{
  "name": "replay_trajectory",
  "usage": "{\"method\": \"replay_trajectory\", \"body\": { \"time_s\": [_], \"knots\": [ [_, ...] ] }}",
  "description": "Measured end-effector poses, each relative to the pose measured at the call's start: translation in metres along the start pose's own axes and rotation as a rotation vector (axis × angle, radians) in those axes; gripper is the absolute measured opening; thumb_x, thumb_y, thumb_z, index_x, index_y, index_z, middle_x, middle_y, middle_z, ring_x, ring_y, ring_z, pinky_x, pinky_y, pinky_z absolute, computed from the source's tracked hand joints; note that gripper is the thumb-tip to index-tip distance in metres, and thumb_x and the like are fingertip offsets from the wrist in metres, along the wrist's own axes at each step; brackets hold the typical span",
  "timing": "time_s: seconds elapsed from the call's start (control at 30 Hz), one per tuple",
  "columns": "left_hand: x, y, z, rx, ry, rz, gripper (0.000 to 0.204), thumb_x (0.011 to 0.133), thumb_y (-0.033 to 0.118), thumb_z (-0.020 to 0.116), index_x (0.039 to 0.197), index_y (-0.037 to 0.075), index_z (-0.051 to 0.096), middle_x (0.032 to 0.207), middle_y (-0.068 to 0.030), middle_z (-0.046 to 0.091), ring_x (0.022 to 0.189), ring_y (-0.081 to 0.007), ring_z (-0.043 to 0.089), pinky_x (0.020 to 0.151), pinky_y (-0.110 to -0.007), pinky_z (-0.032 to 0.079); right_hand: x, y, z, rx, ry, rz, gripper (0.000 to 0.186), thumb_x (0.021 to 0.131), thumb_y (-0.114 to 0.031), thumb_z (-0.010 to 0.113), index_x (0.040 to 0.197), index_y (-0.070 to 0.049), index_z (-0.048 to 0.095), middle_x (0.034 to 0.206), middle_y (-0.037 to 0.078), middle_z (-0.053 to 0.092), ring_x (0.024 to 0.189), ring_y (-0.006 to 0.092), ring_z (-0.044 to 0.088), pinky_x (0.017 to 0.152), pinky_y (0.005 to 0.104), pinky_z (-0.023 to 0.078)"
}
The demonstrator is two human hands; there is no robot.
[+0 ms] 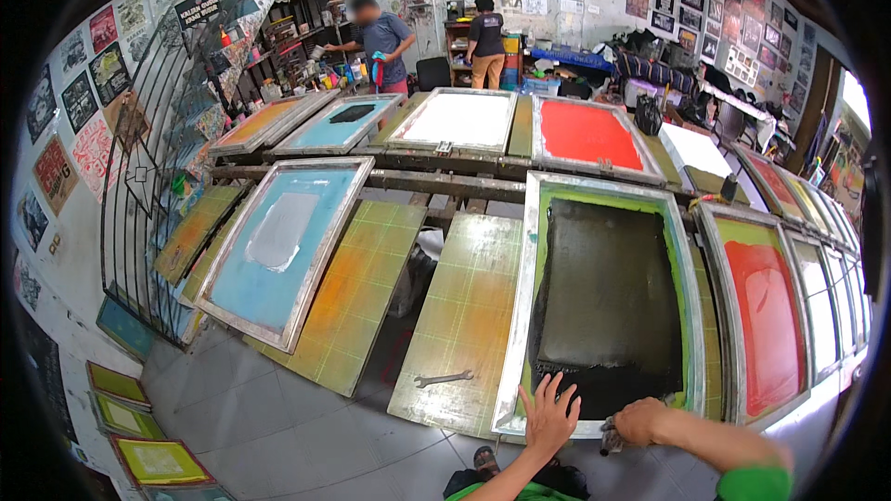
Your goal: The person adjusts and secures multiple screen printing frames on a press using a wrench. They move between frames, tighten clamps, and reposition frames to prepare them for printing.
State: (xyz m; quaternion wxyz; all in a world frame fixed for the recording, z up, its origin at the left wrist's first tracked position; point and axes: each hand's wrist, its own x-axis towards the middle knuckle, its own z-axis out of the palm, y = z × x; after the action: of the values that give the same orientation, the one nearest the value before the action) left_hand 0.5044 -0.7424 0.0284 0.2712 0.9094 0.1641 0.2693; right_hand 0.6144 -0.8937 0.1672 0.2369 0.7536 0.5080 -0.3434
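A screen-printing frame (pixel 527 246) with green-edged mesh lies before me. Black ink (pixel 608 283) covers most of its mesh, thickest at the near end. My left hand (pixel 551 416) is open, fingers spread over the frame's near edge by the left corner. Just right of it, my right hand (pixel 640 421) is closed at the near edge, around or against a small dark grey piece (pixel 610 436). What that piece is, I cannot make out; the fingers partly hide it.
An open-ended wrench (pixel 444 378) lies on the gridded board (pixel 469 288) to the left. Beyond are a blue screen frame (pixel 320 195), a white one (pixel 455 121) and a red one (pixel 594 134). Another red screen (pixel 761 315) stands close right. Two people (pixel 380 42) work at the back.
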Motion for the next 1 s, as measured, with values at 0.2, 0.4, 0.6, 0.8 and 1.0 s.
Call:
{"method": "replay_trajectory", "body": {
  "time_s": [0.2, 0.4, 0.6, 0.8, 1.0],
  "knots": [
    [-0.011, -0.01, -0.003, -0.283, 0.026, 0.181, 0.022, 0.09, 0.023, 0.081, 0.11, 0.016, 0.078, 0.129, -0.0036, 0.066, 0.122, -0.0304, 0.058, 0.111, -0.057, 0.04, 0.001, -0.029, 0.092, 0.92, 0.982, 0.453, 0.038, 0.087, -0.031, 0.082, 0.092, -0.003, 0.058, 0.087, 0.022, 0.064, 0.083, 0.0446, 0.065, 0.075, 0.05, 0.05],
    [-0.036, 0.032, 0.015, -0.389, -0.269, 0.381, 0.026, 0.09, 0.025, 0.077, 0.112, 0.012, 0.078, 0.124, -0.0055, 0.064, 0.118, -0.0294, 0.058, 0.101, -0.043, 0.045, 0.058, -0.039, 0.205, 0.996, 1.482, 0.529, 0.037, 0.09, -0.031, 0.079, 0.107, -0.003, 0.062, 0.096, 0.018, 0.065, 0.082, 0.0396, 0.064, 0.075, 0.0458, 0.052],
    [-0.039, 0.052, 0.008, -0.349, -0.164, 0.378, 0.021, 0.088, 0.023, 0.081, 0.107, 0.014, 0.08, 0.127, -0.0055, 0.066, 0.119, -0.0289, 0.059, 0.099, -0.043, 0.049, 0.044, -0.038, 0.184, 1.064, 1.558, 0.278, 0.025, 0.099, -0.019, 0.069, 0.117, -0.003, 0.066, 0.091, 0.019, 0.067, 0.076, 0.0354, 0.063, 0.071, 0.0428, 0.053],
    [-0.036, 0.065, 0.008, -0.335, -0.172, 0.345, 0.019, 0.087, 0.021, 0.083, 0.103, 0.012, 0.08, 0.129, -0.008, 0.066, 0.12, -0.0309, 0.059, 0.101, -0.044, 0.05, 0.026, -0.028, 0.192, 1.04, 1.411, 0.332, 0.015, 0.096, -0.014, 0.072, 0.107, -0.005, 0.069, 0.08, 0.016, 0.065, 0.069, 0.0364, 0.062, 0.066, 0.0452, 0.05],
    [-0.043, 0.086, 0.019, -0.381, -0.091, 0.201, 0.046, 0.099, 0.046, 0.074, 0.09, 0.002, 0.065, 0.129, -0.0228, 0.061, 0.119, -0.0481, 0.055, 0.102, -0.057, 0.046, 0.018, -0.023, 0.202, 1.028, 1.513, 0.108, 0.016, 0.092, -0.01, 0.075, 0.105, -0.005, 0.069, 0.084, 0.019, 0.066, 0.075, 0.0406, 0.064, 0.071, 0.0465, 0.052]
  ]
}}
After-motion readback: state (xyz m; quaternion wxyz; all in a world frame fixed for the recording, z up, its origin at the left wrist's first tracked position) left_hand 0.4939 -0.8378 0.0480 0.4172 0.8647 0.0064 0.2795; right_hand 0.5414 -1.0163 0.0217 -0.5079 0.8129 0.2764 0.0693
